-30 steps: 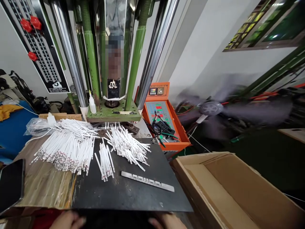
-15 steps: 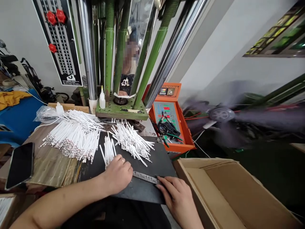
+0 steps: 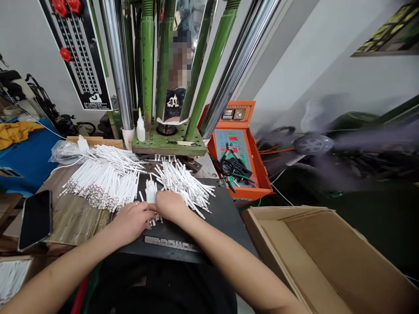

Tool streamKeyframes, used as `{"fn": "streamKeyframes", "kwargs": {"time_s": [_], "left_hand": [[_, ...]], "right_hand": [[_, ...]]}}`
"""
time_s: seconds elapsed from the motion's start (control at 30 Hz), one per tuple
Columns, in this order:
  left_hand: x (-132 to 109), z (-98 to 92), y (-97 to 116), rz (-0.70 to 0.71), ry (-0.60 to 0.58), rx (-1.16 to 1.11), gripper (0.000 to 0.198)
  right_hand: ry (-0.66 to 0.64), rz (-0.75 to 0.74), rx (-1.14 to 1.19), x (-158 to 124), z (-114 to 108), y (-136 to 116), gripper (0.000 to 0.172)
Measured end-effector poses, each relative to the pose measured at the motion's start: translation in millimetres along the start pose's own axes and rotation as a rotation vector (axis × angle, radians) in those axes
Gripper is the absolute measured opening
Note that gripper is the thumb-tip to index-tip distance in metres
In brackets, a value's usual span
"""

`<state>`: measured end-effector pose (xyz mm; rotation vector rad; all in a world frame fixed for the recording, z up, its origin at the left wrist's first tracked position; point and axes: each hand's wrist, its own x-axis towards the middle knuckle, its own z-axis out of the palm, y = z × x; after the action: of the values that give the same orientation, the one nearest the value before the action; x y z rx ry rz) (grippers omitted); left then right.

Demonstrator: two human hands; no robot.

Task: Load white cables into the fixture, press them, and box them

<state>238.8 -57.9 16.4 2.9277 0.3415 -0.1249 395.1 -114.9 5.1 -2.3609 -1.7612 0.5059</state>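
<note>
The left hand (image 3: 132,222) and right hand (image 3: 170,206) are curling in around a small bundle of white strips (image 3: 151,194) lying on a black sheet (image 3: 225,213), just above a slotted steel bar (image 3: 172,244); whether either grip is closing on it, I can't tell.

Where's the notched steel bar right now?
In the head view, the notched steel bar lies on the black mat near its front edge, just below the left hand and right hand.
</note>
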Motion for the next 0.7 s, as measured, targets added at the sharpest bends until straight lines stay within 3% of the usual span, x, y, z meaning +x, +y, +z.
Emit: {"fn": "streamKeyframes", "kwargs": {"time_s": [0.1, 0.2, 0.33, 0.4, 0.5, 0.6, 0.67, 0.7], "left_hand": [[8, 6.2, -3, 0.023, -0.031, -0.056, 0.015], [8, 13.9, -10, 0.083, 0.016, -0.083, 0.019], [1, 18.4, -15, 0.243, 0.275, -0.302, 0.027], [-6, 16.9, -13, 0.254, 0.392, -0.389, 0.023], [-19, 13.1, -9, 0.112, 0.517, -0.493, 0.015], [-31, 13.5, -3, -0.116, 0.704, -0.773, 0.029], [-36, 17.9, 3, -0.206, 0.72, -0.952, 0.026], [-36, 21.4, 8, -0.212, 0.669, -0.996, 0.02]], "right_hand": [[-0.168, -0.003, 0.066, 15, -10, 1, 0.024], [-0.213, 0.008, 0.154, 8, -25, 20, 0.026], [-0.186, 0.068, 0.206, -10, -36, 39, 0.026], [-0.163, 0.087, 0.204, -16, -36, 40, 0.026], [-0.087, 0.081, 0.19, -26, -35, 39, 0.033], [-0.006, -0.001, 0.338, -43, -33, 48, 0.038], [0.033, -0.069, 0.548, -59, -27, 58, 0.038], [0.055, -0.092, 0.647, -68, -23, 63, 0.037]]}}
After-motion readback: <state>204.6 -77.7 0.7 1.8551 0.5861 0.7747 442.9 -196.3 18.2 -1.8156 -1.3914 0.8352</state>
